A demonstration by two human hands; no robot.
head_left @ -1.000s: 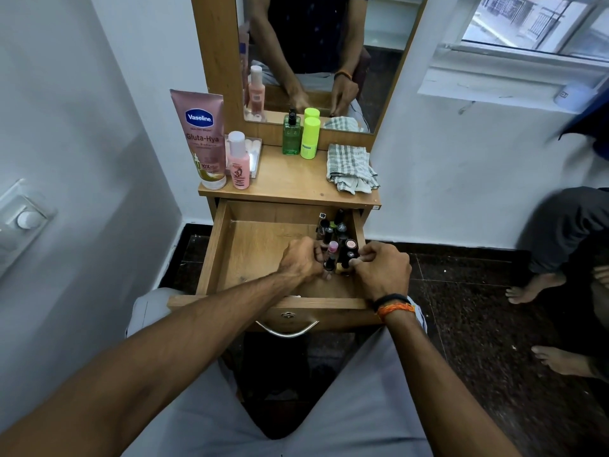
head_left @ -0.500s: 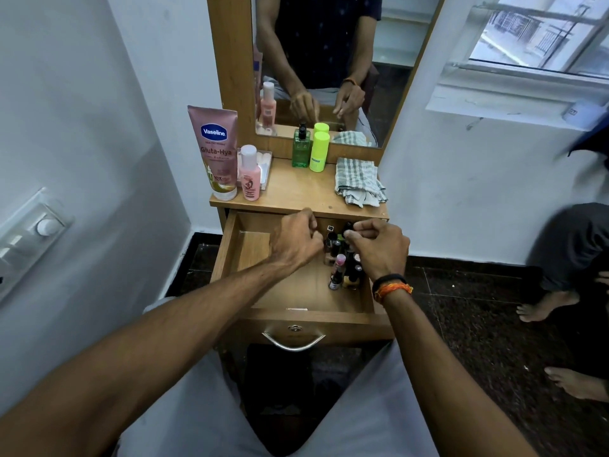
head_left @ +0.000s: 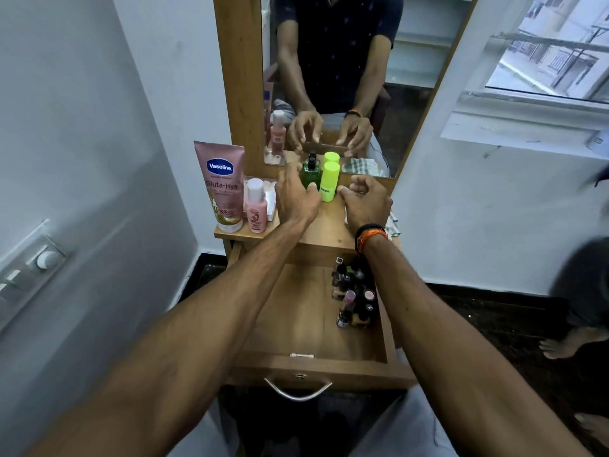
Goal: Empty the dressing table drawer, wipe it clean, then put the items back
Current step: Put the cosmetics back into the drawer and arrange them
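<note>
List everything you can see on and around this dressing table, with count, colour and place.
Vaseline lotion tube: one, pink, tabletop left.
small pink bottle: one, white cap, beside the tube.
green pump bottle: one, tabletop back.
neon yellow bottle: one, right of the green one.
checked cloth: one, green-white, tabletop right, mostly hidden.
small cosmetic bottles: a cluster, dark, drawer's right side.
wooden drawer: one, open.
mirror: one, wood-framed.
left hand: at the green bottle.
right hand: curled, over the tabletop.
</note>
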